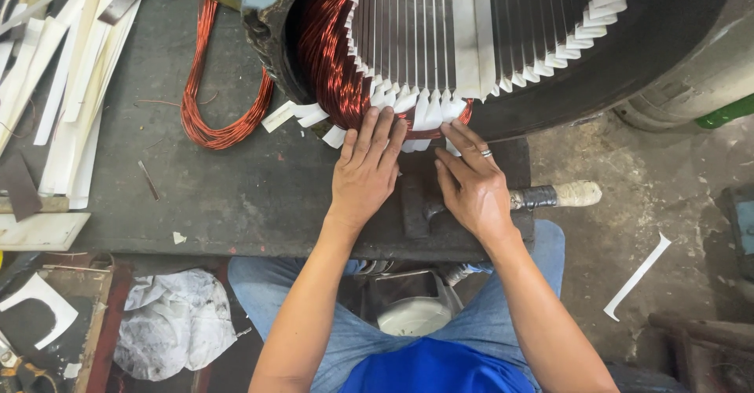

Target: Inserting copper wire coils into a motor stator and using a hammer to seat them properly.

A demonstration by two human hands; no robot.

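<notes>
A large motor stator [440, 40] lies on its side on the dark workbench [236, 197], its slots lined with white insulation paper strips [428, 106]. Copper wire coils [330, 55] bulge from its left end. My left hand [367, 169] lies flat with spread fingers pressing on the copper winding and paper at the stator's lower rim. My right hand [471, 181], wearing a ring, has its fingertips on the paper and wire just to the right. Neither hand grips anything. A hammer [550, 197] with a taped handle lies under my right hand.
A loose loop of copper wire [212, 102] lies on the bench to the left. Several white paper strips [71, 87] are stacked at far left. Crumpled white paper [173, 322] and a cut strip [636, 275] lie on the floor. A white container [412, 314] sits between my knees.
</notes>
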